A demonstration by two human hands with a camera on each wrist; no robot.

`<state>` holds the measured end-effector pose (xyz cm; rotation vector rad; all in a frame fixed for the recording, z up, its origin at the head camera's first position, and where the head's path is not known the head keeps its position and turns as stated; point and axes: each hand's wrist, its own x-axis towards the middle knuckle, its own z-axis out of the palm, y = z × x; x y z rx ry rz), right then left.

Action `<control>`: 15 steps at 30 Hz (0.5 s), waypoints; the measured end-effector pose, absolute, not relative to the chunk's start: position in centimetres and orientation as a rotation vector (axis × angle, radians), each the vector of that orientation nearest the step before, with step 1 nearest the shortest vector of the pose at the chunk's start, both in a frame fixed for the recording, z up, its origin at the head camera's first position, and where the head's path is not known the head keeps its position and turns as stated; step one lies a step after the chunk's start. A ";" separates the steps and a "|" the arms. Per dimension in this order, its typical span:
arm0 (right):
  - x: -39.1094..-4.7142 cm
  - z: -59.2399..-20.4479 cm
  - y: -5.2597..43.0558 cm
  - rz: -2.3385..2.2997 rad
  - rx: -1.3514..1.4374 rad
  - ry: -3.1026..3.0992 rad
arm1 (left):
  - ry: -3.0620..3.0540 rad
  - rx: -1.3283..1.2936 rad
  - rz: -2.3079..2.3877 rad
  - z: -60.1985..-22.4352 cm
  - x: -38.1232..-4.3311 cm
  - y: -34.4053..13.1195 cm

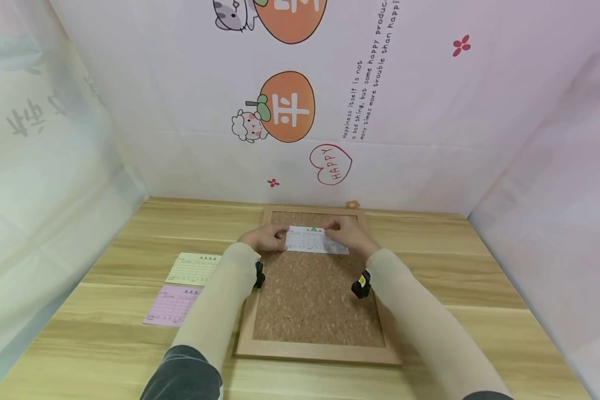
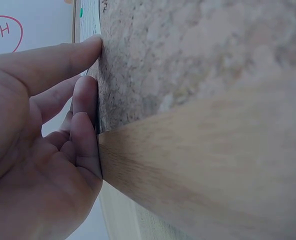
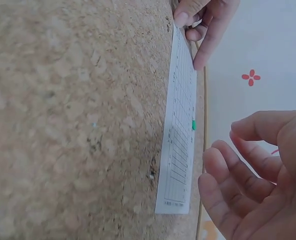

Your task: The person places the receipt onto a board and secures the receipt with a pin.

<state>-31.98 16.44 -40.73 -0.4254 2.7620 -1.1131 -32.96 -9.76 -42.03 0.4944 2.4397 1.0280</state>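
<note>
A white printed form slip (image 1: 302, 241) lies across the upper part of a wood-framed cork board (image 1: 320, 303). My left hand (image 1: 264, 238) is at the slip's left end. In the right wrist view its thumb and forefinger rest at the two corners there, and its other fingers are curled in. My right hand (image 3: 260, 172) hovers just off the slip's top right side, fingers loosely bent with nothing seen between them. A small green piece (image 3: 193, 125), like a pushpin, sits at the middle of the slip's top edge.
Left of the board, a yellow slip (image 1: 190, 269) and a pink slip (image 1: 170, 305) lie on the wooden table (image 1: 110, 266), partly covered by my left sleeve. A printed white cloth (image 1: 190, 111) hangs behind and at both sides.
</note>
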 end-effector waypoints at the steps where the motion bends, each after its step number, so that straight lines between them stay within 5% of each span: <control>1: -31.8 -40.6 16.5 -1.100 -0.446 2.768 | 2.439 0.497 1.024 -42.0 -33.0 -9.8; 15: -29.4 -39.9 18.8 -1.035 -0.594 2.731 | 2.439 0.499 1.013 -41.9 -32.9 -9.7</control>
